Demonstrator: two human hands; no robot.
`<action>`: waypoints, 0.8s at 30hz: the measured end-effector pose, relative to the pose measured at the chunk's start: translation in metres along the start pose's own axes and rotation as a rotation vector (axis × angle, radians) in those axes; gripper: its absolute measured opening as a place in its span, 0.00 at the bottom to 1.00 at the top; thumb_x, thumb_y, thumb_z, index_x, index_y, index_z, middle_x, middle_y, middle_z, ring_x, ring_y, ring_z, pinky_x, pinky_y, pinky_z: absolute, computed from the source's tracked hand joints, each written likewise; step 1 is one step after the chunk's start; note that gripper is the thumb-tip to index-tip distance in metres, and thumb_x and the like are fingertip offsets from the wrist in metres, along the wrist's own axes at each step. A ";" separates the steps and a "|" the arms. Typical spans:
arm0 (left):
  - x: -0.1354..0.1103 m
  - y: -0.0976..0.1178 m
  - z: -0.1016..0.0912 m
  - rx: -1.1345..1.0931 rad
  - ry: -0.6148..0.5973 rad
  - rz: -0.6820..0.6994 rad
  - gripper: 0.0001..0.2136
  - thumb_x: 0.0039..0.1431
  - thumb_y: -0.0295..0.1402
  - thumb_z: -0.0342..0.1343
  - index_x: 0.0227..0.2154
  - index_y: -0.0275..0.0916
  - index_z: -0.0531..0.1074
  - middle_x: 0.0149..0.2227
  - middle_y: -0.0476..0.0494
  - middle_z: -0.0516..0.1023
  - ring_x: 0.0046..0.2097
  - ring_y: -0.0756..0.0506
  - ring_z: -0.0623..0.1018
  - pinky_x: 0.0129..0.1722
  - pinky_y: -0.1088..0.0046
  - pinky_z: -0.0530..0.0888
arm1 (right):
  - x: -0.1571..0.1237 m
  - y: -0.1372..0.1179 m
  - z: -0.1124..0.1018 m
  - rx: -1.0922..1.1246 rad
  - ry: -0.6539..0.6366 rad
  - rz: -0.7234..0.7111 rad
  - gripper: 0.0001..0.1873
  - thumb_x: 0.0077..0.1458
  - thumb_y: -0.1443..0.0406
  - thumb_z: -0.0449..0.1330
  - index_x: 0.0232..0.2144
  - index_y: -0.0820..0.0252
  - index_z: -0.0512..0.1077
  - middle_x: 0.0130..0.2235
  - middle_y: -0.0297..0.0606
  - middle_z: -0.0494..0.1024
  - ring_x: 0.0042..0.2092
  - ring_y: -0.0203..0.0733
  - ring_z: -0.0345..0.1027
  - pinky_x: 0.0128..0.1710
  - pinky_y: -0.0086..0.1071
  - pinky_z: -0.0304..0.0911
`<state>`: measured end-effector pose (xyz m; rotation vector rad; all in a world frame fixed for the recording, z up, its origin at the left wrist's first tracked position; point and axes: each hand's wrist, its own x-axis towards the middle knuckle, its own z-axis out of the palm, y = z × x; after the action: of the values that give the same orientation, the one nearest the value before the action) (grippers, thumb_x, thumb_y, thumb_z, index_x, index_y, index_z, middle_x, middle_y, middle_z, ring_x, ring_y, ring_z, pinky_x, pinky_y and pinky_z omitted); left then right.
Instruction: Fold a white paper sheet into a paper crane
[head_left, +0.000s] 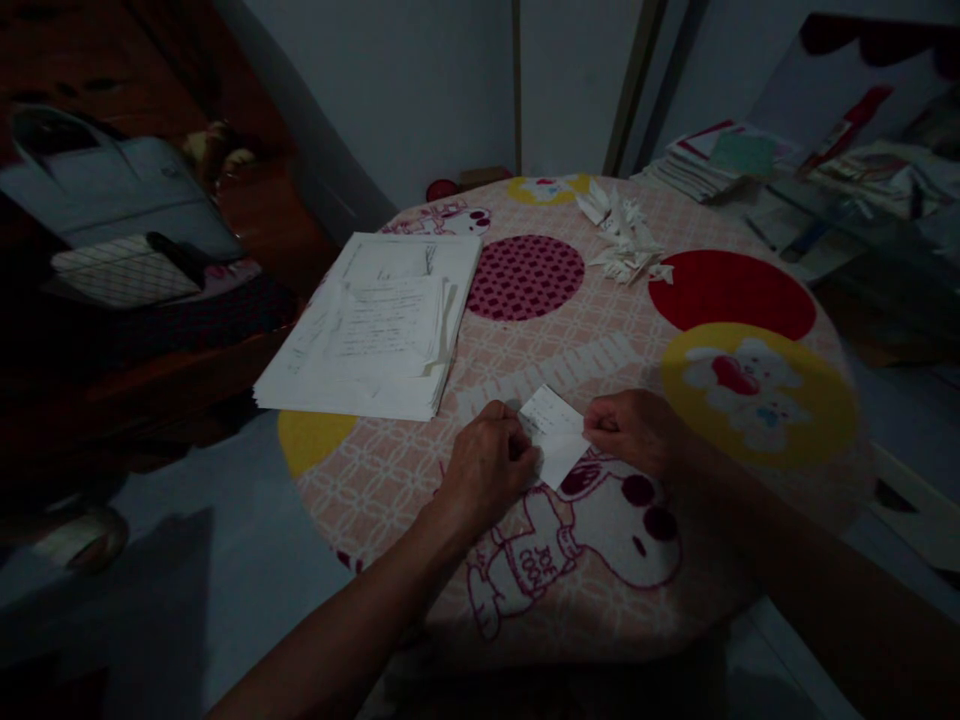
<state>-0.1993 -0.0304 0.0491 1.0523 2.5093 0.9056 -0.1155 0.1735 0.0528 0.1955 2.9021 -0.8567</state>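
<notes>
Together, the left hand (491, 452) and the right hand (634, 428) are gripping opposite sides of a small white paper (559, 440), its written part facing up, over the near half of the patterned tablecloth (352, 500). Farther left, a paper stack (382, 320) is lying flat; beyond, folded paper pieces (624, 235) are sitting heaped near the far edge.

PASSAGE: over tablecloth (517, 345), between paper stack (375, 335) and folded-paper pile (624, 240) | NEAR OBSTACLE: left hand (491, 455), right hand (636, 428), paper sheet (555, 437) between | FAR-RIGHT OBSTACLE: stacked booklets (697, 165)
</notes>
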 end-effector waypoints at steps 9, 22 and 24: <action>0.002 -0.003 -0.001 -0.004 -0.034 0.000 0.06 0.51 0.27 0.60 0.21 0.36 0.72 0.33 0.46 0.71 0.33 0.49 0.72 0.33 0.71 0.69 | 0.001 -0.003 0.001 0.006 -0.008 0.074 0.07 0.48 0.66 0.59 0.22 0.59 0.74 0.18 0.30 0.68 0.21 0.32 0.57 0.24 0.29 0.47; -0.006 -0.006 0.003 0.031 0.037 0.050 0.05 0.52 0.26 0.58 0.32 0.37 0.70 0.36 0.46 0.70 0.34 0.48 0.72 0.34 0.71 0.69 | 0.002 -0.005 -0.001 0.025 -0.005 0.093 0.06 0.47 0.67 0.59 0.21 0.60 0.74 0.19 0.31 0.70 0.22 0.32 0.59 0.24 0.29 0.48; -0.008 -0.009 0.007 0.032 0.079 0.116 0.13 0.53 0.24 0.57 0.42 0.38 0.69 0.40 0.45 0.71 0.36 0.48 0.73 0.35 0.71 0.71 | 0.003 -0.002 -0.001 0.048 0.001 0.090 0.05 0.46 0.67 0.59 0.21 0.61 0.74 0.20 0.31 0.71 0.22 0.32 0.59 0.24 0.28 0.48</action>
<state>-0.1955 -0.0385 0.0380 1.2057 2.5568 0.9592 -0.1187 0.1722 0.0542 0.3282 2.8507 -0.9123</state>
